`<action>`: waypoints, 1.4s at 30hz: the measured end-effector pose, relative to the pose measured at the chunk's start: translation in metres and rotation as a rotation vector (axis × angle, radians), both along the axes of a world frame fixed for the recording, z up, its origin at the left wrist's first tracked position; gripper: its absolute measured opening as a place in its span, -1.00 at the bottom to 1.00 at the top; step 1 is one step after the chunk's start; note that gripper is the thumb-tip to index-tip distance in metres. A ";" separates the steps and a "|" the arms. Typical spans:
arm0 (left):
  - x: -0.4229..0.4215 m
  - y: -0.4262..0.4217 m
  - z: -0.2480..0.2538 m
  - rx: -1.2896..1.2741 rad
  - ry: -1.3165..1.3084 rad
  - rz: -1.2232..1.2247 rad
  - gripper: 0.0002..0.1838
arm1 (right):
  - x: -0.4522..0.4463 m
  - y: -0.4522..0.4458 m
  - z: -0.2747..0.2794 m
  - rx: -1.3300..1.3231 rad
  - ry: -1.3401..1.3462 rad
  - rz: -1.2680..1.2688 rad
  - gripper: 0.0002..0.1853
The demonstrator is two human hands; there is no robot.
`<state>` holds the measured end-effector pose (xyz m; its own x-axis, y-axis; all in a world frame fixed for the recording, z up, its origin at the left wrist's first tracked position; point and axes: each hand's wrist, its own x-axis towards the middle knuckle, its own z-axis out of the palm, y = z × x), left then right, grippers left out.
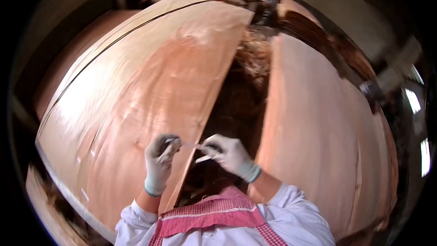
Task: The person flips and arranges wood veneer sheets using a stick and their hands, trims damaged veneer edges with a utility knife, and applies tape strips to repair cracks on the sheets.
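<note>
My left grip (pixel 164 156), over the left veneer sheet (pixel 150 91), and right grip (pixel 228 153), beyond that sheet's edge, pinch a thin pale strip (pixel 190 146); I should keep it taut, untwisted.

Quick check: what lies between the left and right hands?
In the head view, a thin pale strip spans the gap between the left hand and the right hand; its material is unclear.
</note>
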<state>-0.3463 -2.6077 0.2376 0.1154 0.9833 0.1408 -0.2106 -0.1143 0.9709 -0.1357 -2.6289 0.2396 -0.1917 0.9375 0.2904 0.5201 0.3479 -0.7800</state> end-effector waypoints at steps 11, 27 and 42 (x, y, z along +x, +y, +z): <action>-0.036 0.066 -0.060 -0.299 -0.235 0.696 -0.83 | -0.035 0.186 0.020 -0.111 -0.408 0.558 -0.80; -0.282 0.221 -0.189 -0.270 1.144 1.166 -0.93 | -0.279 0.314 -0.186 -0.878 0.014 0.564 -0.83; -0.259 0.241 -0.197 -0.535 1.372 0.863 -0.19 | -0.303 0.403 -0.205 -0.244 -0.443 0.558 -0.82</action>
